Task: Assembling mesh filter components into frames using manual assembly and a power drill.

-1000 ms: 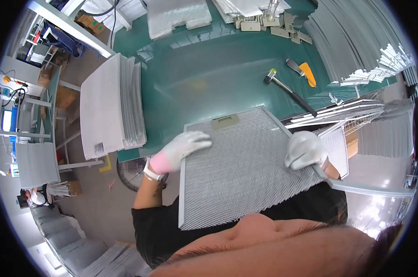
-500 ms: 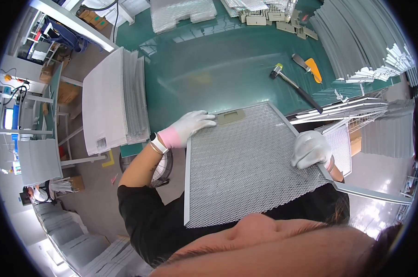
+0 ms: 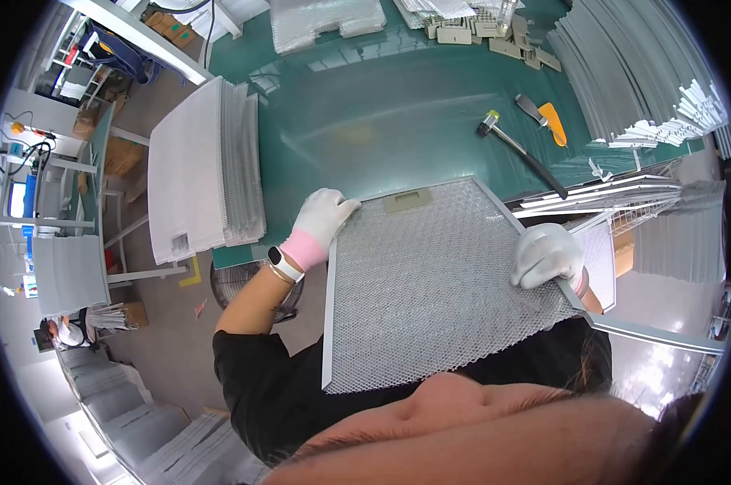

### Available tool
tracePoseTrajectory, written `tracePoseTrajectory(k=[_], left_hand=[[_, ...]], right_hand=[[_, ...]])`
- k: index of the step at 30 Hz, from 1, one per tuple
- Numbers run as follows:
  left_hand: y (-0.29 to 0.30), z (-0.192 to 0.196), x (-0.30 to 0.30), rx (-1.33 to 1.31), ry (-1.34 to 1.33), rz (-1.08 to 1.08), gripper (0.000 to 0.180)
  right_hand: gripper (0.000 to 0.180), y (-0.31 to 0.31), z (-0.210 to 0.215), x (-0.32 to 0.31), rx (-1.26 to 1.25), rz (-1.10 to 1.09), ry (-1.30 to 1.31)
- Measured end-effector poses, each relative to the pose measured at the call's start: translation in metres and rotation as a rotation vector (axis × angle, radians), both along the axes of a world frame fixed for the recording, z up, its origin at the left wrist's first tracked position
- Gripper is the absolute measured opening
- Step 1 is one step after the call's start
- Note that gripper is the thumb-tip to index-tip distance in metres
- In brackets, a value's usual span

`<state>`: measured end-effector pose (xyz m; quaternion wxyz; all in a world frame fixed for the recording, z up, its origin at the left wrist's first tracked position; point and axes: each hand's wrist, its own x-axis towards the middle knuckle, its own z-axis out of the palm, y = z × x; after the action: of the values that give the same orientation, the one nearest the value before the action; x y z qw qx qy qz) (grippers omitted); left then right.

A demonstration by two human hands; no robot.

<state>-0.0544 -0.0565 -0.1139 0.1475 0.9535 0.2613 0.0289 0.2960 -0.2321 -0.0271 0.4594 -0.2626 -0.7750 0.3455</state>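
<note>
I hold a square metal mesh filter panel (image 3: 434, 283) with a grey frame and a small handle plate at its far edge, over the near edge of the green table (image 3: 398, 121). My left hand (image 3: 321, 222), in a white glove with a pink cuff, grips the panel's far left corner. My right hand (image 3: 545, 255), also gloved in white, grips the panel's right edge. A watch sits on my left wrist.
A stack of mesh panels (image 3: 204, 174) stands at the table's left end. A hammer (image 3: 515, 145) and an orange-handled tool (image 3: 547, 117) lie at the right. Grey frame strips (image 3: 632, 73) pile at the far right, small grey parts (image 3: 495, 36) at the back.
The panel has swung a little toward me and to the right, with both hands staying on its edges. My left hand has slid up to the far left corner.
</note>
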Motion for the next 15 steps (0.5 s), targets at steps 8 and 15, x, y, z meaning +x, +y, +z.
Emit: tracePoseTrajectory(k=[8,15], left_hand=[[0.006,-0.072,-0.006,-0.153,-0.562,0.402,0.014],[-0.013,-0.067,0.02,-0.1,-0.6,0.844,0.04]], right_hand=[[0.031,0.023,0.001,-0.012,0.055,-0.207,0.38],[0.01,0.087,0.022,-0.011,-0.235,-0.726,0.557]])
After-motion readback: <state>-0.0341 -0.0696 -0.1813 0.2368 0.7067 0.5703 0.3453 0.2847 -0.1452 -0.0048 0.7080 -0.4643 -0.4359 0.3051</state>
